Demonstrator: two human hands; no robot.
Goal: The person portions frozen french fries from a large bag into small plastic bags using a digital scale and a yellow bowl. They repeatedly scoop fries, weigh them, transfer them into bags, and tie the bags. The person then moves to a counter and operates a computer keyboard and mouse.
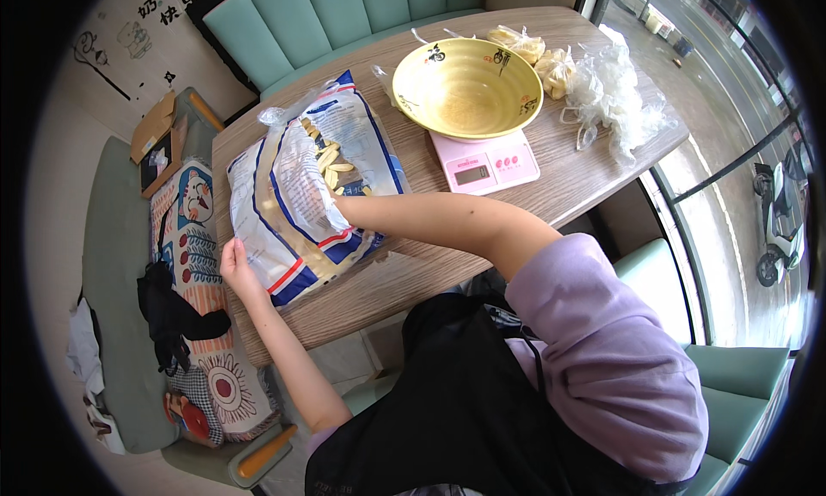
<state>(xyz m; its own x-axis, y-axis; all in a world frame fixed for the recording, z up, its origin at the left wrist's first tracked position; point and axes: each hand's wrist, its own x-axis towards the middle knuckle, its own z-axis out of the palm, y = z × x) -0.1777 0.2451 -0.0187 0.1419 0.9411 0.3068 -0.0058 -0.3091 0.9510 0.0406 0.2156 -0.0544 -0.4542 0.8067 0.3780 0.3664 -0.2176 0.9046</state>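
A large plastic bag of frozen french fries (pixel 381 134) lies on the wooden table, its top torn and folded over. My left hand (pixel 237 267) pinches the near left edge of that bag. Reaching in from the right, my right forearm enters the opening, and the bag hides the hand, so its grip cannot be seen. Loose fries (pixel 333 164) show through the bag's window. To the right, a yellow bowl (pixel 461 99) with dark characters stands with no food visible in it on a pink digital kitchen scale (pixel 510 167), whose display reads 0.
Behind and right of the bowl lie knotted clear bags of fries (pixel 556 70) and a heap of crumpled clear plastic bags (pixel 610 102). The wooden table's (pixel 361 286) near edge runs close to my body. A green bench (pixel 361 18) stands beyond; a sofa (pixel 116 270) is at left.
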